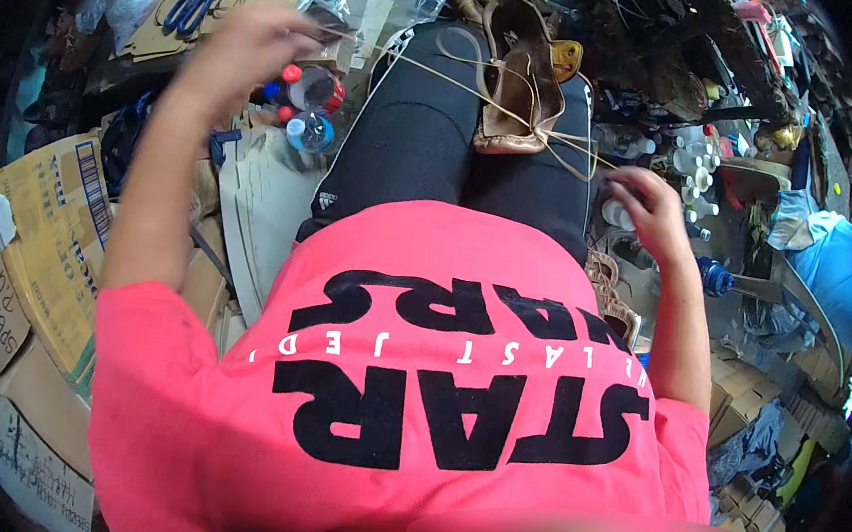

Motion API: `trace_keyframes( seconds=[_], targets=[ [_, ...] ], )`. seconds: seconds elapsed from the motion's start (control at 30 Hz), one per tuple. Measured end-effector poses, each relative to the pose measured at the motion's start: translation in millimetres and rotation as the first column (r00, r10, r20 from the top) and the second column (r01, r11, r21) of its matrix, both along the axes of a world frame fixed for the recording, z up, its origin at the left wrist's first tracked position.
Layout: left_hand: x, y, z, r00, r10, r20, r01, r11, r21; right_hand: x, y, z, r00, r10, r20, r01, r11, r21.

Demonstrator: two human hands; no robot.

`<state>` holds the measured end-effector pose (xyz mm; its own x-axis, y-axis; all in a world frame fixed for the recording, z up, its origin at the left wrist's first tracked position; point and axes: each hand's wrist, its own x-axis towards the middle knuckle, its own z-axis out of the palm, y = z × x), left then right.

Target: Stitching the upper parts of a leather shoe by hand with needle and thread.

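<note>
A brown leather shoe (pixel 522 99) rests across my thighs, its opening facing up. A pale cord (pixel 431 70) is threaded through the shoe's near end, with loose loops hanging around it. Off to the left, my left hand (pixel 264 38) is raised and somewhat blurred, its fingers closed on one stretch of the cord, pulled nearly straight. My right hand (pixel 654 209) is to the right of the shoe. Its fingers pinch the other stretch of the cord, which runs only a short way from the shoe.
Blue-handled scissors (pixel 188 9) lie on cardboard at the upper left. Bottles (pixel 309 132) stand left of my legs, and several small bottles (pixel 699 167) are on the right. Cardboard boxes (pixel 48 236) line the left side. A blue cloth (pixel 830 278) hangs at the far right.
</note>
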<state>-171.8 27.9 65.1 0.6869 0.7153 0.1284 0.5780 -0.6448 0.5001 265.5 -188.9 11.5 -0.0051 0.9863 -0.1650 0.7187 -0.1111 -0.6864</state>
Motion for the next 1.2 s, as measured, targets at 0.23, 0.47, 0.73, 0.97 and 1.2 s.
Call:
trace_keyframes(
  seconds=[0.23,0.47,0.73,0.97,1.2],
  targets=[
    [-223,74,77,0.6,0.771,-0.214,-0.556,0.594,0.582,229,-176,-33,0.672,-0.562,0.483,0.655,0.755,-0.033],
    [72,-13,0,0.971,-0.083,0.223,0.097,0.994,-0.051,44,-26,12,0.993,-0.069,0.097,0.097,0.943,-0.319],
    [188,-16,-42,0.816,-0.575,0.049,0.571,0.791,-0.223,-52,68,16,0.995,0.08,-0.061,-0.068,0.982,0.175],
    [189,-14,-60,0.82,-0.532,0.209,0.564,0.694,-0.448,-51,69,4,0.973,0.121,-0.199,-0.096,0.987,0.127],
    [185,-14,-61,0.8,-0.567,0.197,0.579,0.645,-0.499,-60,55,-9,0.96,0.058,-0.275,-0.008,0.984,0.179]
  ],
)
